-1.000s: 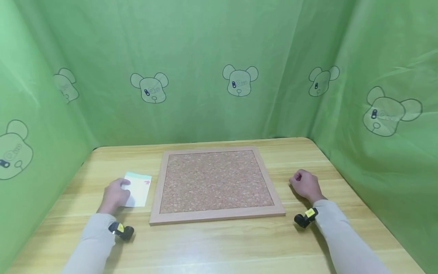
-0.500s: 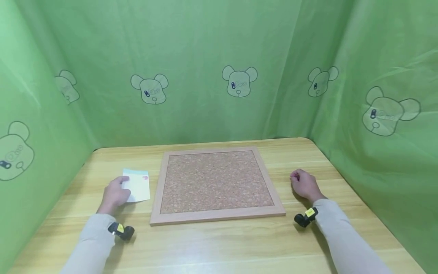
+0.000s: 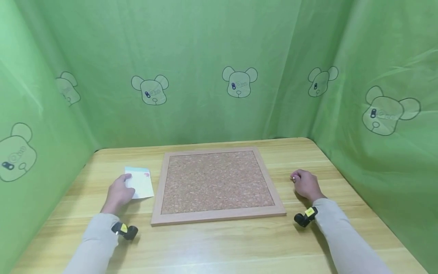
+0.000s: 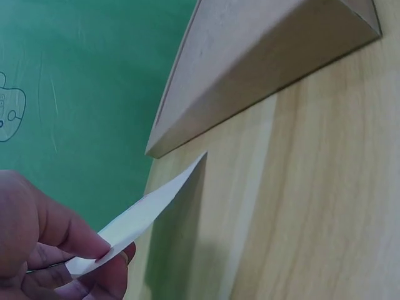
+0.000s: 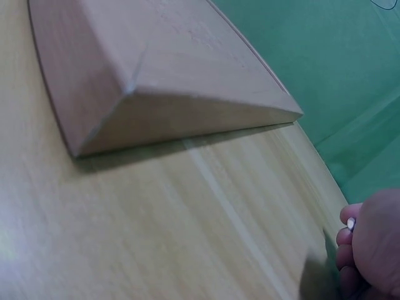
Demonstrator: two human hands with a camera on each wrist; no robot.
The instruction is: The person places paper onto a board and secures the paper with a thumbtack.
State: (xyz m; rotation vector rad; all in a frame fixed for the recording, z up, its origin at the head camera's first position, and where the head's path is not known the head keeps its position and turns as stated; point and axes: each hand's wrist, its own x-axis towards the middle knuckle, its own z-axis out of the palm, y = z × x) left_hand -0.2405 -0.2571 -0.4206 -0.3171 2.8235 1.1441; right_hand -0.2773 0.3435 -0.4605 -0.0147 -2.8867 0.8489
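In the head view my left hand (image 3: 119,192) pinches a note paper (image 3: 141,184), white with a pale teal strip on top and a small pink print. The left wrist view shows thumb and fingers on one edge of the paper (image 4: 147,215), its far end tilted up off the table. A framed cork board (image 3: 217,182) lies flat to its right. Beyond the board's right side my right hand (image 3: 306,185) is curled, pinching a small white object (image 5: 351,223) between thumb and forefinger. Most of that object is hidden, so I cannot tell its kind.
The board's light wooden frame (image 3: 219,217) stands slightly proud of the wooden table (image 3: 212,247). Green curtains (image 3: 195,42) with printed bear heads enclose the back and both sides. A black wrist camera (image 3: 129,232) sits on the left sleeve, another on the right.
The left hand has moved slightly right with the note paper, which has turned and shifted a little toward the board. The right hand stays nearly in place; the small white object now shows between its fingers.
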